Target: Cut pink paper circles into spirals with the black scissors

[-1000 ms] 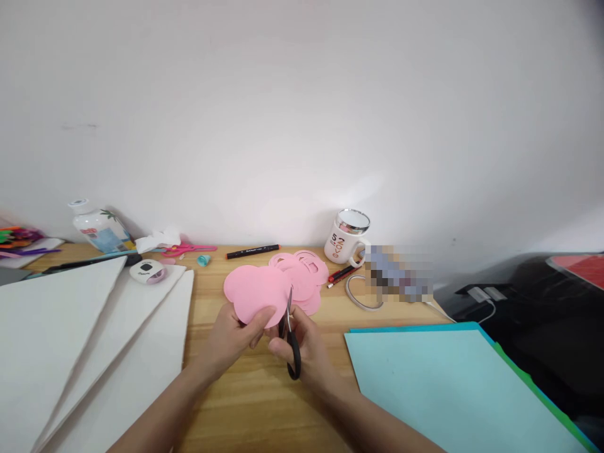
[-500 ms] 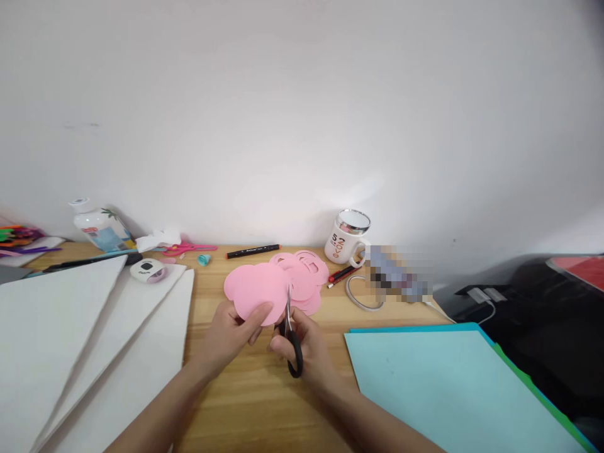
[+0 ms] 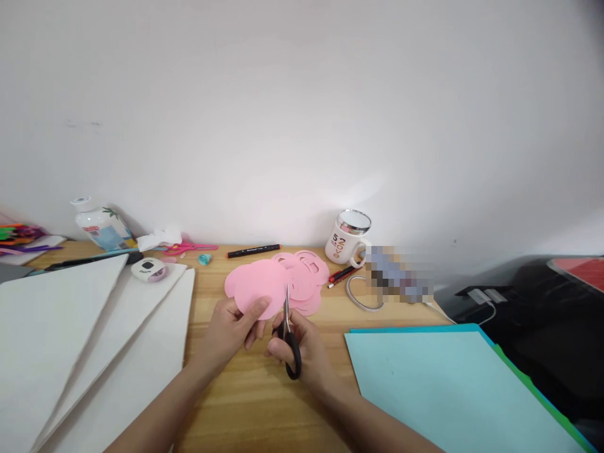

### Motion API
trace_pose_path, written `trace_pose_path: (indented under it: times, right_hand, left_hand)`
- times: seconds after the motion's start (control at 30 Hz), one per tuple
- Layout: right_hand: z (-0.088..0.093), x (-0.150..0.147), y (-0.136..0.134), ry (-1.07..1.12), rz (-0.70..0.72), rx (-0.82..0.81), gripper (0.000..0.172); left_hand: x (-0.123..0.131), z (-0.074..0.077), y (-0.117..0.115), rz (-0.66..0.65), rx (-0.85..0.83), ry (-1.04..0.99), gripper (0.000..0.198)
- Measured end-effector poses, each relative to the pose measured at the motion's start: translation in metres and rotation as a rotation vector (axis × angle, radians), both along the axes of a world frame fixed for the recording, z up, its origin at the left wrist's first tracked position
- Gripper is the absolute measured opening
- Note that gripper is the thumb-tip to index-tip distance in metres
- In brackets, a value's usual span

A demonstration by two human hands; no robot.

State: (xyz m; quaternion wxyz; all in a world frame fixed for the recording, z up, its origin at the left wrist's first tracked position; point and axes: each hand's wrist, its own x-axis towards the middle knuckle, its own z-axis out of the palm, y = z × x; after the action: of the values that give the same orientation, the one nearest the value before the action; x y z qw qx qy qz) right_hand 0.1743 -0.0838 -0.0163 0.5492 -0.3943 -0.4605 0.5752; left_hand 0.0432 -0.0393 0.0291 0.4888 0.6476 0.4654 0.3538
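A pink paper cut-out (image 3: 258, 284) with rounded edges is pinched in my left hand (image 3: 236, 324), the thumb lying on top of it. My right hand (image 3: 299, 343) grips black-handled scissors (image 3: 292, 355), fingers wrapped round the loops. Their metal blades point away from me, at the right edge of the paper. Whether the blades are parted there is hard to make out. More pink paper cut-outs (image 3: 306, 277), some with inner shapes cut through them, lie on the desk just behind the held piece and partly beneath it.
White sheets (image 3: 61, 340) cover the left side; a correction tape (image 3: 148, 269) rests on them. Along the wall are a bottle (image 3: 101, 226), pink scissors (image 3: 195, 246), a black marker (image 3: 253, 251) and a white mug (image 3: 348, 238). Light blue paper (image 3: 443, 377) lies at right.
The pink cut-out has turned slightly in my left hand and its near edge sits a little higher. The scissors have shifted slightly left along its right edge.
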Motion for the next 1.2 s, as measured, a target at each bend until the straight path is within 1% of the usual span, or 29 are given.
trace_pose_path:
  times: [0.17,0.23,0.4,0.57,0.77,1.03,1.2]
  right_hand:
    - [0.0007,0.0000,0.0006,-0.028,0.001,0.069,0.038]
    - [0.0026,0.0003,0.0009,-0.014,-0.003,0.087,0.039]
    - [0.0068,0.0007,0.0010,0.008,-0.004,0.077,0.039]
    - [0.0067,0.0009,0.0005,-0.006,0.003,0.063,0.038]
    - [0.0081,0.0004,0.0002,0.001,-0.009,0.053,0.036]
    - [0.0091,0.0013,-0.0019,0.015,-0.019,0.035,0.032]
    - [0.0065,0.0010,-0.0014,-0.010,-0.026,0.029,0.028]
  left_hand:
    - [0.0045,0.0015,-0.0028,0.039,-0.093,-0.042,0.045]
    - [0.0053,0.0024,-0.0035,0.020,-0.098,-0.041,0.044]
    - [0.0048,0.0045,-0.0039,0.000,-0.107,-0.025,0.043]
    - [0.0037,0.0062,-0.0034,-0.013,-0.120,-0.010,0.041]
    - [0.0029,0.0061,-0.0034,-0.011,-0.107,-0.015,0.042]
    - [-0.0003,-0.0012,-0.0004,0.002,-0.076,0.016,0.044]
    - [-0.0020,-0.0024,0.0008,-0.001,-0.055,0.044,0.046]
